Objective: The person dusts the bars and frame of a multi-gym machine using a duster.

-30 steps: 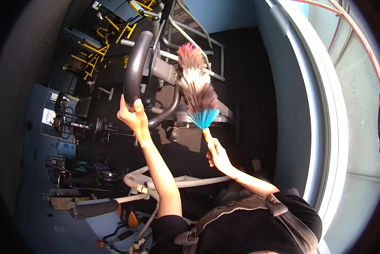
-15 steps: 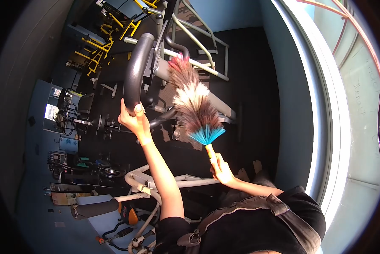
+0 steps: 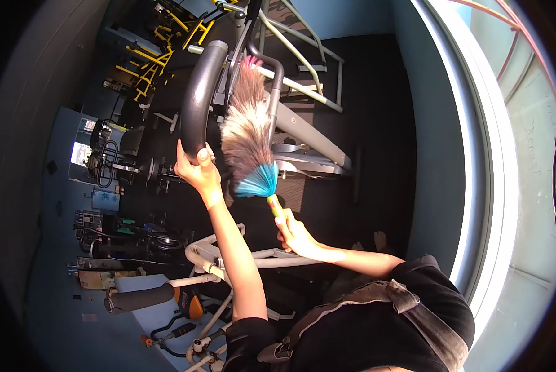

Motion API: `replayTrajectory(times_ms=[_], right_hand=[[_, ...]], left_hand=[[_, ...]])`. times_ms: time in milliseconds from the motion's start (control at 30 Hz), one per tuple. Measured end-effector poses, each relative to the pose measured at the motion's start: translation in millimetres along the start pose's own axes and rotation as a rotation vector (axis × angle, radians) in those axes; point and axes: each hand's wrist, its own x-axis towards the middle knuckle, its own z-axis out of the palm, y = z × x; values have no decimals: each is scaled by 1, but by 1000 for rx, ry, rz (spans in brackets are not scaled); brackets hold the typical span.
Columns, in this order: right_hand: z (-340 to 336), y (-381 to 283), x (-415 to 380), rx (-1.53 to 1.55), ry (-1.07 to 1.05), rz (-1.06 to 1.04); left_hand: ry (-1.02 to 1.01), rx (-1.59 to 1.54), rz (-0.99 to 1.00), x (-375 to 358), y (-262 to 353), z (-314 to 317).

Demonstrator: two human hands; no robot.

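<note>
My left hand (image 3: 198,168) is wrapped round the lower end of a thick, curved black padded bar (image 3: 203,99) on an exercise machine. In my right hand (image 3: 293,234) is the short yellow-green handle of a duster (image 3: 246,133). Its long fluffy head runs from blue at the base through dark brown and cream to a pink tip. That head overlaps the machine's dark upright tube (image 3: 276,93), just right of the padded bar. The machine's grey slanted beam (image 3: 312,139) reaches down to the right behind it.
Yellow-framed gym machines (image 3: 151,68) stand at the far left. A cream tubular frame (image 3: 207,257) with a grey foam roller (image 3: 141,299) is close below my left arm. Along the right runs a bright white window frame (image 3: 492,186). The floor (image 3: 377,105) is dark.
My right hand has moved left and slightly up, carrying the duster nearer the padded bar. The left hand keeps its hold. The view has shifted slightly.
</note>
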Motion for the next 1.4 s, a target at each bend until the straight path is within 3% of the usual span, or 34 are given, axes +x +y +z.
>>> replayTrajectory(times_ms=[100, 200, 233, 300, 367, 433, 500, 567, 633, 700, 733, 767, 833, 967, 1033, 1233, 1400], right_hand=[[-14, 33, -29, 41, 133, -21], [-20, 28, -13, 143, 149, -70], [-23, 24, -7, 148, 153, -68], [-31, 22, 6, -337, 171, -429], [-50, 42, 6, -467, 161, -393], [-78, 64, -2, -516, 332, -362], [-109, 67, -16, -436, 445, -70], [-122, 40, -30, -488, 525, -204], [-125, 18, -39, -533, 557, -163], [-129, 11, -49, -685, 560, -331], [-134, -2, -59, -841, 517, -240], [-128, -36, -73, -784, 539, -158], [-132, -70, -88, -975, 643, -330], [-119, -118, -105, -1294, 699, -281], [-115, -121, -105, -1498, 569, -256], [-124, -111, -51, -1336, 679, -325], [-89, -77, -102, -1207, 417, -173]], left_hand=[[-31, -19, 23, 1, -2, 0], [147, 137, 169, -10, -9, 3], [297, 154, 289, -17, -12, 13], [410, 639, 714, -26, -1, 16], [180, 617, 827, -58, -20, 18], [-108, 451, 642, -81, -45, 24], [-140, 631, 333, -89, -65, 27], [-304, 867, 214, -89, -96, 25], [-694, 898, -299, -92, -118, 25], [-789, 1049, -318, -89, -125, 30], [-734, 1021, -275, -89, -125, 31], [-678, 992, -235, -90, -126, 31], [-643, 1009, -172, -94, -136, 29], [-549, 1044, 7, -97, -140, 28], [-491, 1034, 55, -98, -142, 29], [-452, 1039, 127, -98, -143, 29], [-479, 1024, 63, -98, -143, 28]])
